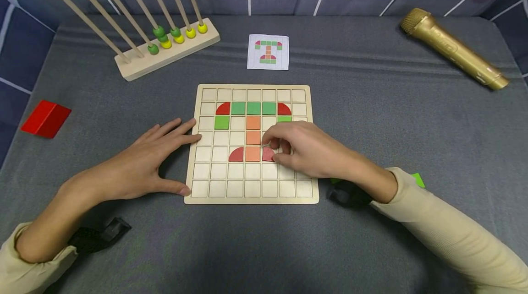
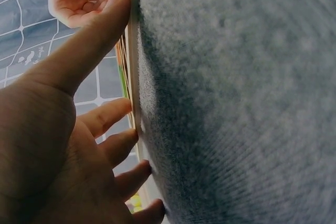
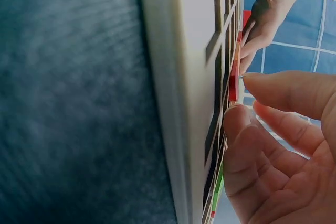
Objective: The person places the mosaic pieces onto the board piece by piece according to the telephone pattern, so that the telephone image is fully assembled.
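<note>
A wooden grid board (image 1: 251,197) lies flat in the middle, holding red quarter-circle, green and orange square tiles. My left hand (image 1: 144,166) is spread along its left side, the fingertips and thumb right at the edge; in the left wrist view the thumb (image 2: 84,51) lies against the rim. Over the board's right half, my right hand (image 1: 307,147) has its thumb and index finger at a red quarter-circle tile (image 1: 268,154), pinching at its edges beside an orange tile (image 1: 253,154). The right wrist view shows that tile (image 3: 233,85) edge-on between the fingertips.
A printed pattern card (image 1: 268,52) lies behind the board. Back left stands a wooden bead rack (image 1: 169,53) with tall pegs; a red block (image 1: 46,119) sits at far left. A gold microphone (image 1: 453,49) lies back right. A green piece (image 1: 418,180) shows beside the right sleeve.
</note>
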The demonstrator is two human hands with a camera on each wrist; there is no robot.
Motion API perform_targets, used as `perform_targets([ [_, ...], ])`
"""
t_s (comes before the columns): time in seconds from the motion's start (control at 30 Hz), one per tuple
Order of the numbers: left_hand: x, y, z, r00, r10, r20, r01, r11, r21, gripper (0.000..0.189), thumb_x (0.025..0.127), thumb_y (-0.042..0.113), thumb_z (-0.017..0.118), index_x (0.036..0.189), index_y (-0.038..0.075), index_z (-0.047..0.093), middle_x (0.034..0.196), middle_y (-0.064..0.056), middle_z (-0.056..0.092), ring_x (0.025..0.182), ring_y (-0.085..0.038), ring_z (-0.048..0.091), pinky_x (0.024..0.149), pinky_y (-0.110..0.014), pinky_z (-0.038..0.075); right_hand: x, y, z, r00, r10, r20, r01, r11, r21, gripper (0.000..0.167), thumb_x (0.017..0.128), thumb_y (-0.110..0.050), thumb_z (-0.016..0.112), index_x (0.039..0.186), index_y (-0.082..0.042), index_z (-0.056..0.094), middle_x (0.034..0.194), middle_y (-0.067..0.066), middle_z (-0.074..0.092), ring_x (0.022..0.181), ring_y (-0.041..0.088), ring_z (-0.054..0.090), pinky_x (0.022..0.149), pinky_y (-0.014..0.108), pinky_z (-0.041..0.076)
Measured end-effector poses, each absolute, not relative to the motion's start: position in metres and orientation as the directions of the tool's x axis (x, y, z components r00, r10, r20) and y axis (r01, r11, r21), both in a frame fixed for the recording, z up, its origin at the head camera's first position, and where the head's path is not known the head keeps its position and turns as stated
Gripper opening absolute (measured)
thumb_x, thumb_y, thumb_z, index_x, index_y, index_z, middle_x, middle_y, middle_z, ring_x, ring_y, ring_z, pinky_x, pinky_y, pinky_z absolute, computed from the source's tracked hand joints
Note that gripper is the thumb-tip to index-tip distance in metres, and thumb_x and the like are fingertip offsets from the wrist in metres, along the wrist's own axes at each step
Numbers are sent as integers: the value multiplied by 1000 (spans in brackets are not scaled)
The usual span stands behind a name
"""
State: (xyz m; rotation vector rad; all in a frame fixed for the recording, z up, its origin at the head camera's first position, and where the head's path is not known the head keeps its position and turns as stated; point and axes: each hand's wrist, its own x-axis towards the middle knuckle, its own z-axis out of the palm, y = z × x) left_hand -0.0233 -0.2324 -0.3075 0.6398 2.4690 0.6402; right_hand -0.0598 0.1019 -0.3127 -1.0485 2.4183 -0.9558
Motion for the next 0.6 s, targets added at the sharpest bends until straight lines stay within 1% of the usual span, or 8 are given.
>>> perform_targets([
  [0.1, -24, -232, -307, -754, 551, -358, 311, 779, 544, 107, 70, 69, 75, 153, 14, 35, 164, -9, 9, 148, -39, 3, 112, -66, 1, -59, 102, -312, -669, -742, -45, -503, 497, -707, 27, 85, -3, 74, 111, -9, 70, 93, -4, 64, 79, 12, 54, 70, 31, 46],
  [0.23, -25, -232, -307, -751, 550, -365, 308, 782, 542, 108, 70, 71, 74, 153, 14, 35, 165, -9, 8, 148, -39, 3, 112, -66, 0, -58, 103, -311, -646, -762, -40, -514, 474, -715, 25, 86, -3, 73, 110, -10, 70, 99, -4, 64, 82, 13, 54, 71, 32, 46],
  [0.33, -25, -232, -307, -751, 552, -362, 310, 779, 545, 108, 70, 70, 74, 153, 14, 35, 165, -9, 8, 148, -39, 3, 112, -66, 0, -58, 103, -311, -635, -771, -35, -523, 463, -715, 24, 87, -3, 72, 109, -11, 70, 100, -3, 65, 83, 13, 54, 73, 32, 46],
  [0.43, -25, -232, -307, -751, 553, -361, 312, 779, 543, 107, 70, 70, 74, 153, 14, 36, 165, -9, 8, 148, -39, 3, 112, -66, 0, -59, 104, -311, -642, -766, -31, -525, 468, -711, 24, 87, -5, 72, 111, -10, 70, 100, -4, 66, 83, 12, 55, 74, 32, 46],
  [0.6, -25, -232, -307, -751, 552, -363, 314, 781, 539, 107, 70, 71, 74, 153, 14, 36, 165, -8, 9, 149, -38, 3, 113, -65, 0, -59, 107, -309, -647, -763, -19, -525, 463, -714, 24, 88, -6, 73, 112, -9, 70, 96, -4, 65, 79, 10, 54, 71, 31, 46],
])
